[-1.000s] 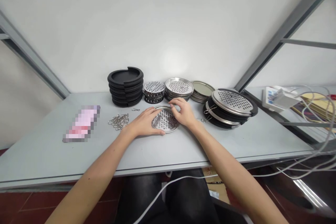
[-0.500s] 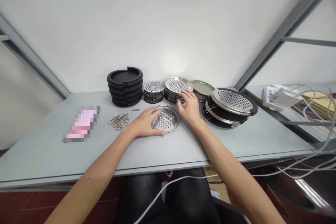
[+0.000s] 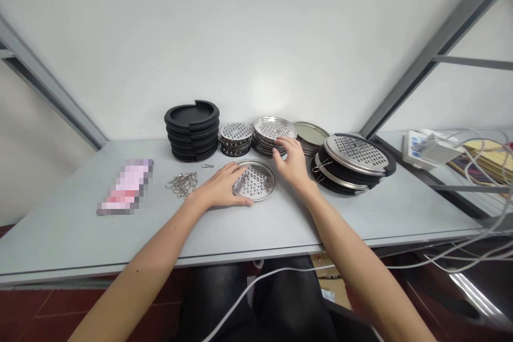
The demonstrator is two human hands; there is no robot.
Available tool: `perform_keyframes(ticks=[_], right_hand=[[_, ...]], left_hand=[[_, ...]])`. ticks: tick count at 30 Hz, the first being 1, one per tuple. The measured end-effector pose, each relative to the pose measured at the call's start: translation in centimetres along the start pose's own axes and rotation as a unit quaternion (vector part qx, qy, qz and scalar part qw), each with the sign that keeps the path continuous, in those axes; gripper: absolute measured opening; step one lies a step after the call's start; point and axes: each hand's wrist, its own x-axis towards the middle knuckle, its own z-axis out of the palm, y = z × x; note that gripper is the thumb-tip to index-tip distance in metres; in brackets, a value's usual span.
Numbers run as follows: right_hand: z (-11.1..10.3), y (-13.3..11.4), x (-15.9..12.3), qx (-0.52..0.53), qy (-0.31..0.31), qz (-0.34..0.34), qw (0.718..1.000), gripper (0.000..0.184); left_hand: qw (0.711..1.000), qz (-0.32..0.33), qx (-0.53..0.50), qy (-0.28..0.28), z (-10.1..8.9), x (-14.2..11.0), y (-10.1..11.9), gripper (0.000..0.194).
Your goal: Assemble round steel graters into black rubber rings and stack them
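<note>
My left hand (image 3: 224, 187) rests at the left edge of a round metal grater disc (image 3: 258, 181) on the table. Its fingers lie over the rim, and the thumb is at the near side, holding the disc. My right hand (image 3: 292, 163) is open beside the disc's right edge, fingers apart and curved, with nothing seen in it. Behind that hand stands a stack of silver grater discs (image 3: 274, 128), partly hidden by its fingers. A stack of smaller grater discs (image 3: 235, 132) stands left of it, and a stack of plain metal lids (image 3: 310, 132) right of it.
Black rings (image 3: 192, 139) are stacked at back left. Wire clips (image 3: 182, 184) lie in a pile, with a single clip (image 3: 207, 165) nearby. A blurred phone-like object (image 3: 126, 187) lies left. Black-rimmed grater assemblies (image 3: 355, 157) stand right. White cables (image 3: 476, 157) and a power strip (image 3: 417, 150) lie beyond.
The view has shifted very slightly. My right hand has barely moved, and my left hand stays at the grater disc.
</note>
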Motion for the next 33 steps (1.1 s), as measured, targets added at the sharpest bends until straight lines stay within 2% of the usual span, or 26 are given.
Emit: perform_keyframes(ticks=[18,33], right_hand=[[-0.5,0.3,0.4,0.035,-0.051,-0.038,0.997,0.039],[-1.0,0.9,1.0,0.049,-0.055,-0.05,0.996,0.036]], left_hand=[[1.0,0.004,-0.007,0.0,-0.2,-0.1,0.2,0.104],[1.0,0.002,-0.002,-0.005,-0.1,-0.1,0.2,0.104]])
